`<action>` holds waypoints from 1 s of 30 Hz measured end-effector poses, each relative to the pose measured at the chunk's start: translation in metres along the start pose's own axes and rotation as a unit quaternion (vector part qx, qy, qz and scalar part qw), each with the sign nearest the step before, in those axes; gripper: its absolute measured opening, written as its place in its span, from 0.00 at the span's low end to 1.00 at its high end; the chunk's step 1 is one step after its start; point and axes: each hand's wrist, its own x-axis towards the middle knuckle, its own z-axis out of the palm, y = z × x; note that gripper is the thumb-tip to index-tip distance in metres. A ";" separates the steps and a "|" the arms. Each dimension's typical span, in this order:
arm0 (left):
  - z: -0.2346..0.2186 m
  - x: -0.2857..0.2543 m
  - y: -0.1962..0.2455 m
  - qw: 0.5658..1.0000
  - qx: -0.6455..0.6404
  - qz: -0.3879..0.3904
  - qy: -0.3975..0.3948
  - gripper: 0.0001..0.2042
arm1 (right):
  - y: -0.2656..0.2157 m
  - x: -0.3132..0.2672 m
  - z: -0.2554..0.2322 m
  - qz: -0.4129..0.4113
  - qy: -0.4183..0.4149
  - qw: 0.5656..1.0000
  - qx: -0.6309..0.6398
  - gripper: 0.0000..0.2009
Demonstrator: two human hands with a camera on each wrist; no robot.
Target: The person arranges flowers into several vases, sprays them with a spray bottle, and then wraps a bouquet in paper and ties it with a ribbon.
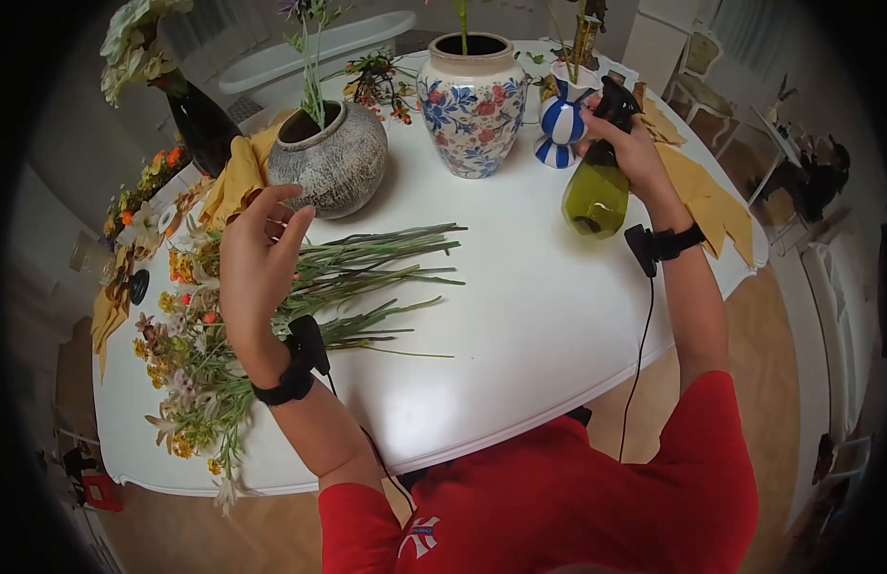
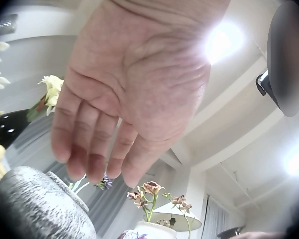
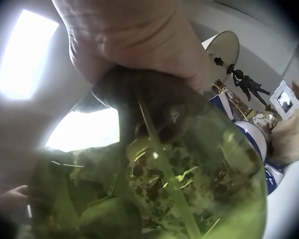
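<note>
My right hand [image 1: 643, 161] grips a spray bottle [image 1: 595, 201] by its black neck, at the right of the white table. Its faceted body is clear green with liquid inside; in the right wrist view the bottle [image 3: 224, 194] fills the lower half and a dip tube shows. A blue-and-white striped vase [image 1: 561, 117] stands just beyond it. Over cut flowers [image 1: 190, 354], my left hand [image 1: 257, 268] hangs with fingers loosely bent and nothing in it. The left wrist view shows its bare palm, close to a round grey textured vase [image 1: 333, 170].
A floral-patterned vase [image 1: 474, 120] stands mid-table between the grey and striped vases. The flowers' green stems [image 1: 396, 273] point rightward. A tall dark vase [image 1: 202, 124] holds white blooms at back left. Yellow cloth [image 1: 716, 215] lies along the right edge. Cables hang from both wrist cameras.
</note>
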 end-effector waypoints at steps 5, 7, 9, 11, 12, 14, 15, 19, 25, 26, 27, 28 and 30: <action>-0.001 0.000 -0.002 1.000 0.011 0.001 0.005 0.13 | 0.010 0.004 -0.008 0.015 0.011 1.000 0.002 0.18; -0.001 0.000 -0.007 1.000 0.010 0.007 0.009 0.13 | 0.015 0.010 -0.011 0.026 0.013 1.000 -0.005 0.18; -0.001 0.000 -0.008 1.000 0.009 0.009 0.011 0.13 | 0.021 0.020 -0.015 0.031 -0.005 0.999 -0.009 0.18; -0.001 0.000 -0.009 1.000 0.007 0.008 0.012 0.13 | 0.024 0.024 -0.019 0.040 -0.006 0.999 -0.020 0.18; -0.001 0.000 -0.009 1.000 0.007 0.009 0.011 0.13 | 0.017 0.022 -0.015 0.046 0.002 0.999 -0.030 0.18; -0.002 0.000 -0.008 1.000 0.005 0.010 0.011 0.13 | 0.010 0.023 -0.014 0.049 0.009 0.998 -0.049 0.18; -0.002 0.000 -0.009 1.000 0.005 0.009 0.011 0.13 | 0.008 0.026 -0.014 0.047 0.006 0.997 -0.059 0.18; -0.002 0.000 -0.010 1.000 0.007 0.008 0.011 0.13 | -0.006 0.035 -0.011 0.034 0.024 0.997 -0.072 0.17; -0.004 0.000 -0.010 1.000 0.006 0.010 0.014 0.13 | -0.049 0.058 -0.005 -0.014 0.018 0.996 -0.084 0.21; -0.004 0.000 -0.009 1.000 0.008 0.008 0.016 0.13 | -0.054 0.066 -0.006 -0.035 0.013 0.996 -0.085 0.22; -0.005 0.000 -0.009 1.000 0.006 0.008 0.016 0.13 | -0.058 0.077 -0.008 -0.042 0.009 0.994 -0.099 0.22; -0.005 -0.001 -0.009 1.000 0.003 0.008 0.017 0.13 | -0.064 0.087 -0.010 -0.050 0.006 0.992 -0.112 0.22; -0.006 -0.001 -0.009 1.000 0.000 0.009 0.019 0.13 | -0.077 0.095 -0.009 -0.047 -0.008 0.992 -0.120 0.22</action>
